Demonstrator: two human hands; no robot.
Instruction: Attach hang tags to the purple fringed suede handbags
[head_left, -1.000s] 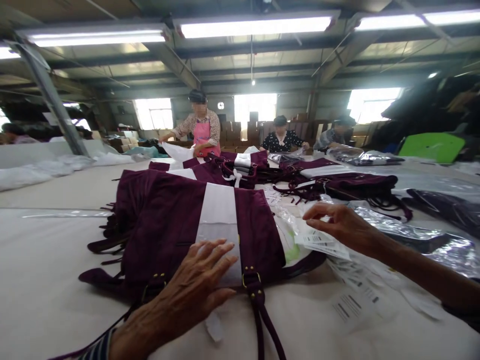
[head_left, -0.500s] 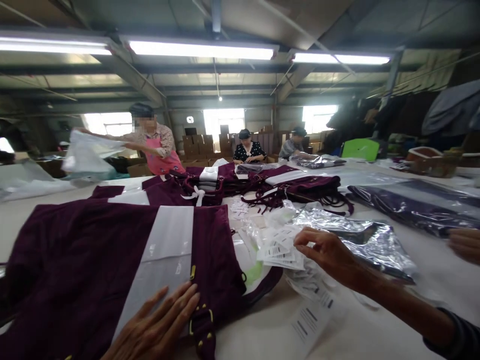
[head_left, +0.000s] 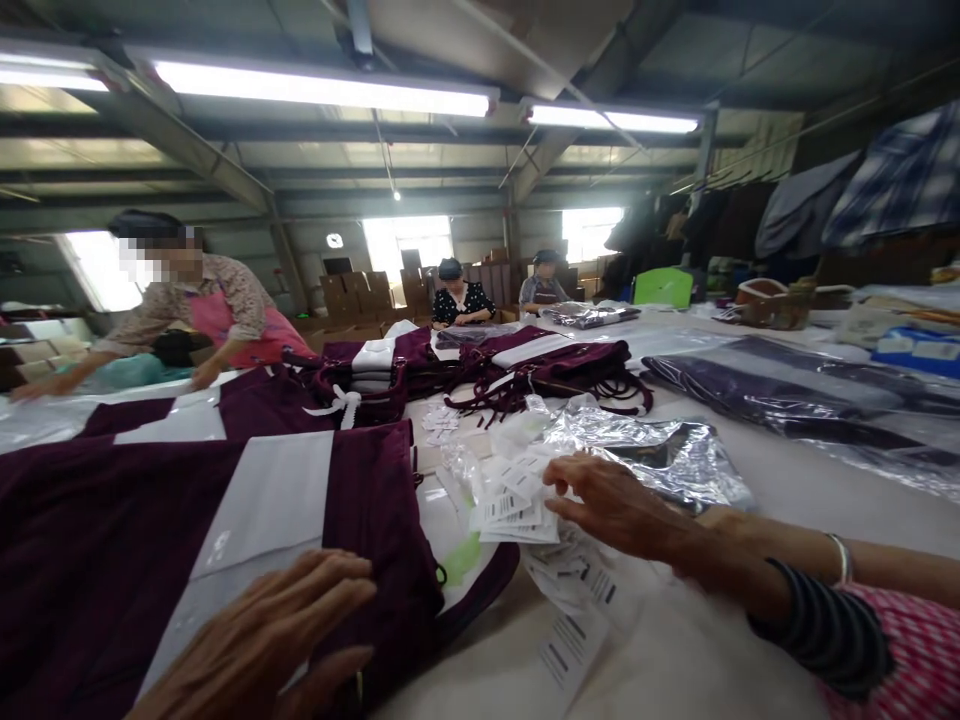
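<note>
My left hand [head_left: 270,620] is open, its fingers stretched out over a folded dark purple bag [head_left: 67,540]. A pale paper or plastic band [head_left: 259,505] runs across that bag, partly hidden under the hand. My right hand [head_left: 611,505] reaches over a fanned pile of printed white labels [head_left: 517,505]. Its fingers are curled, with the fingertips and thumb at the edge of a label; the exact contact is hard to see. More labels [head_left: 574,640] lie loose below the pile, and a dark strap [head_left: 484,595] curves out beside it.
Behind lie stacked purple bags [head_left: 367,380], a shiny clear plastic package [head_left: 667,450] and wrapped dark goods [head_left: 765,385]. A co-worker's arm with a bracelet [head_left: 840,555] extends in from the right behind my forearm. Across the table, a person in a pink apron [head_left: 244,325] leans over plastic sheeting.
The view has swung right. My left hand has lifted from the bag's band; my right stays by the labels. The co-worker's arm has come in behind it. The aproned person has lowered the plastic.
</note>
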